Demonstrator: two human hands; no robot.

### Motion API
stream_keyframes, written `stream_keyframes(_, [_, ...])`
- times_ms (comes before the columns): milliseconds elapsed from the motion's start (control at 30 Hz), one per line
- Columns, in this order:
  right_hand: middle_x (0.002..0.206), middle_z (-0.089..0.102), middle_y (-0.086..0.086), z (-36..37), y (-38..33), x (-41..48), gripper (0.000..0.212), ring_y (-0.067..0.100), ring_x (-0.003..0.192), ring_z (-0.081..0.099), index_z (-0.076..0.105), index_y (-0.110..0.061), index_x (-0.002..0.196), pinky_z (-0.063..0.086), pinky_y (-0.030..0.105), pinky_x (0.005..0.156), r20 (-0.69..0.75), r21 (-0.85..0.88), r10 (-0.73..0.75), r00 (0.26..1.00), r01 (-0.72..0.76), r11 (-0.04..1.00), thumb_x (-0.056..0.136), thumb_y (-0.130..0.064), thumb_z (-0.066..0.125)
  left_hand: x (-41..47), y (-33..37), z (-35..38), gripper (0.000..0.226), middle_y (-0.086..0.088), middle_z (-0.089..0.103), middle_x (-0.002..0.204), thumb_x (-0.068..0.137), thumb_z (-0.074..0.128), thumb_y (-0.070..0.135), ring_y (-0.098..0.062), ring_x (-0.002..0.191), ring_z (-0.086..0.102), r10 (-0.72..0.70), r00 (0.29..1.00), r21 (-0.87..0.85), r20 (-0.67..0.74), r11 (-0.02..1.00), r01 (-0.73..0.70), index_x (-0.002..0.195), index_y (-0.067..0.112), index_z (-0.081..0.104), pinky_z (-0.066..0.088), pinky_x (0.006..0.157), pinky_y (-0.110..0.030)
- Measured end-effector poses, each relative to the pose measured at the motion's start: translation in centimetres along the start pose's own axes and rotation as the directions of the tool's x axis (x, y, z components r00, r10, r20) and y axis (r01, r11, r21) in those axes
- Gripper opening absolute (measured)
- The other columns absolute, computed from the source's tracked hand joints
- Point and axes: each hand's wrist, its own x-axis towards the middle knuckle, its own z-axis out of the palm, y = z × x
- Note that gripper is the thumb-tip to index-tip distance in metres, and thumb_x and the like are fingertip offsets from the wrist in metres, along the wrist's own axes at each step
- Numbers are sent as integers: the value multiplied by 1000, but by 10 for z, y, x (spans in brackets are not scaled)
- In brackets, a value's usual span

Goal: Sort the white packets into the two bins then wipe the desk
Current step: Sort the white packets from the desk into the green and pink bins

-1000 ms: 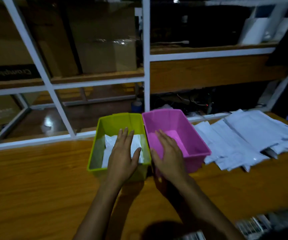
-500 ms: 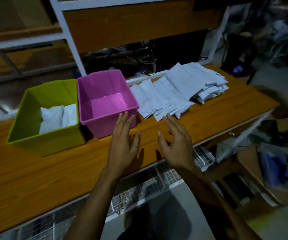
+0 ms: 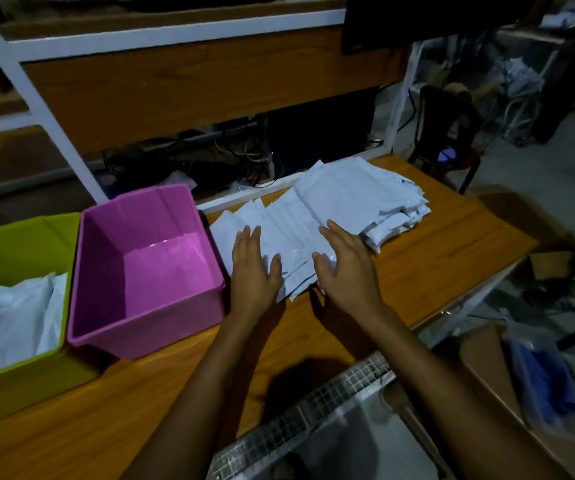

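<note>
Across wooden bench: two bins at left, packet pile at right, both hands over pile's near edge

Behind bench: white-framed shelving with tangled cables underneath; wire grid panel below front edge

Pink bin: nearest the pile, inside looks bare, nothing white visible on floor of it

Green bin: just left of pink, walls touching or nearly so; holds crumpled white packets, count not clear

Pile of white packets: fanned out flat, overlapping, thicker stack at far right; many unsorted

Left hand: palm down, fingers spread and loose, resting on left side of fan; no packet gripped that can be made out

Right hand: palm down, fingers extended, thumb tucked toward a packet edge; pressing or about to pinch, cannot tell if anything actually held

Progress, judged: early. Only green bin started, pink untouched, most of pile left. Step in hand looks like picking next packet off near edge. Wiping not begun; no cloth in view
</note>
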Motion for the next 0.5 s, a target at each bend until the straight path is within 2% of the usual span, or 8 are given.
stream_keyframes(67, [149,42,8,6,11,24,49,27,136,37,48,-10,139,37,40,108,21,-46,-14,1000,15,999,95,-27,55,20,-12,16,59,-10,21,159,98,46,30,-25,149,11,-52,999,10,-15,999,53,149,9,26,15,118,-38])
stream_keyframes(167, [148,44,11,14,29,60,48,29,135,38,48,-7,139,36,40,108,54,-102,-26,998,32,994,94,-24,56,44,-29,36,60,-12,21,159,99,44,29,-26,149,10,-175,984,30,-24,984,176,150,5,24,11,119,-36])
stream_keyframes(233, [147,44,14,19,43,85,48,31,134,39,48,-4,138,36,40,108,81,-134,-53,995,64,989,94,-20,56,60,-43,48,54,-14,27,156,101,42,24,-28,147,16,-261,964,31,-49,964,263,148,1,29,12,119,-35])
stream_keyframes(333, [147,43,17,26,70,123,47,33,137,37,48,-1,137,31,39,112,108,-229,-68,992,92,969,93,-17,55,81,-68,62,36,-26,48,138,97,42,9,-41,134,38,-364,922,15,-131,929,369,128,-8,50,28,115,-45])
stream_keyframes(400, [148,41,20,32,88,148,45,33,140,33,49,1,135,24,40,116,142,-301,-108,984,147,942,93,-16,54,92,-84,68,25,-28,54,122,91,45,4,-44,120,47,-439,883,75,-168,887,455,111,-8,55,40,102,-52])
stream_keyframes(433, [149,38,20,35,97,160,46,33,142,29,48,1,136,20,40,117,184,-344,-126,975,184,921,93,-17,53,96,-89,69,26,-27,53,122,90,48,6,-43,118,47,-463,868,116,-177,866,486,112,-6,54,42,99,-53])
stream_keyframes(500, [156,25,18,40,115,178,54,32,147,16,38,-4,144,10,41,119,314,-442,-97,945,236,865,96,-25,50,96,-89,73,42,-26,41,138,94,51,20,-45,125,41,-531,829,143,-173,819,555,132,1,47,40,103,-53])
